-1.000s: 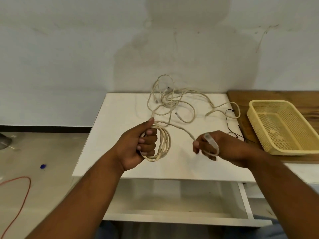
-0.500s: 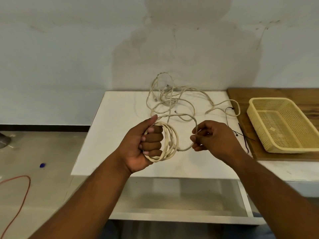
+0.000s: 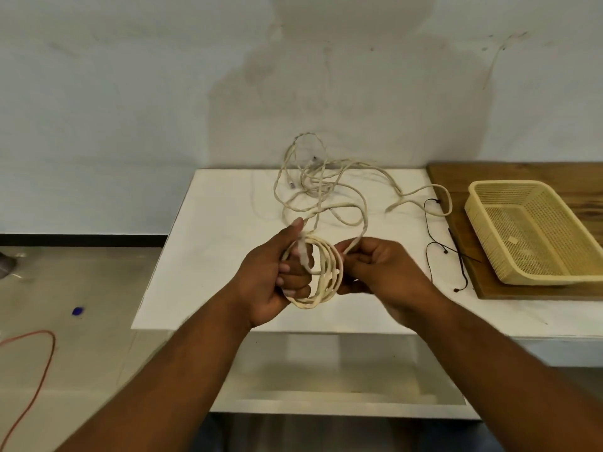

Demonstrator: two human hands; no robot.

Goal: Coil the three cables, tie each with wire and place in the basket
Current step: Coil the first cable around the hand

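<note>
— White table [image 3: 212,256] against a pale wall; what is nearest?
— Two hands. The left hand [image 3: 270,282] has its fingers [image 3: 295,278] closed through one cream coil [image 3: 321,282], several loops. The right hand [image 3: 381,275] pinches the strand that feeds it.
— And farther off?
— Loose cables [image 3: 319,184] tangled at the far edge, count unclear. Thin black wires [image 3: 430,230] lie to the right.
— The basket?
— One yellow basket [image 3: 489,190] on a wooden board [image 3: 522,171], nothing in it.

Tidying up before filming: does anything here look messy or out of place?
Yes: loose cables lie tangled at the table's far edge, one loop climbing the wall. On the floor lie an orange cord and a blue scrap.
</note>
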